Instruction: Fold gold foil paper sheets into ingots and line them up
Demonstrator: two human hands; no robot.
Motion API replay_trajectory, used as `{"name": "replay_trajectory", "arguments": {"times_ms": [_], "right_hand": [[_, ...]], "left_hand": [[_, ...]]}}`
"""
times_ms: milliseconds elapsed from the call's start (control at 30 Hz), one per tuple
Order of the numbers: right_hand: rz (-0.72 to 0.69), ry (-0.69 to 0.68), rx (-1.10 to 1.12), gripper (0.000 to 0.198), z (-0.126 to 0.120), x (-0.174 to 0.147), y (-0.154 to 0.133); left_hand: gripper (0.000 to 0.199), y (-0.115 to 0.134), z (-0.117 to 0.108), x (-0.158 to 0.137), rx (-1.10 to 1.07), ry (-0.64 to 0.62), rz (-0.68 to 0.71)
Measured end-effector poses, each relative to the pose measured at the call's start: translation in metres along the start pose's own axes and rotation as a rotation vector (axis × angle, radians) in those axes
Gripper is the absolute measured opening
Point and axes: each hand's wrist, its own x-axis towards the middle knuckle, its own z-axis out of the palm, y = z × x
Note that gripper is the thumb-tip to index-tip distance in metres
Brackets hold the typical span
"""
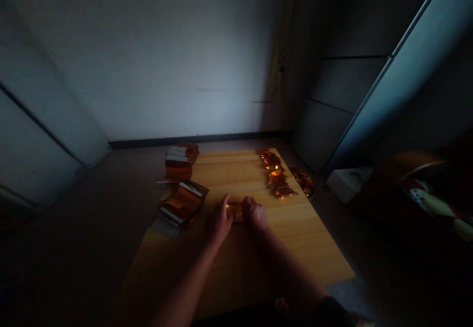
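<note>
Between my two hands, just above or on the wooden table (295, 238), is a small shiny copper-coloured sheet (235, 211). My left hand (220, 220) grips its left side, thumb toward the middle. My right hand (255, 214) is closed over its right side, fingers curled. Left of my hands lie stacks of copper-coloured sheets (185, 201) with pale strips among them, and another such stack (178, 171) sits behind. To the right, a row of folded shiny copper-coloured pieces (276, 173) runs along the table. Dim light hides fine detail.
More shiny copper-coloured pieces (303, 181) lie in a heap beyond the table's right edge. A white box (347, 184) stands on the floor at right, near a dark seat-like shape with cloth (432, 201). A pale wall (185, 70) rises behind the table; a cabinet (340, 85) stands at right.
</note>
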Motion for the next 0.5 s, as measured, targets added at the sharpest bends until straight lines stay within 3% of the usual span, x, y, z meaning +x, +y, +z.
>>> {"name": "replay_trajectory", "arguments": {"times_ms": [233,500], "right_hand": [[0.096,-0.041,-0.009,0.018,-0.007,0.003,-0.004],[0.086,-0.076,0.012,0.019,-0.009,0.002,-0.004]], "left_hand": [[0.031,0.006,0.002,-0.003,0.213,-0.043,-0.031],[0.031,0.009,0.001,-0.008,0.357,-0.131,0.003]]}}
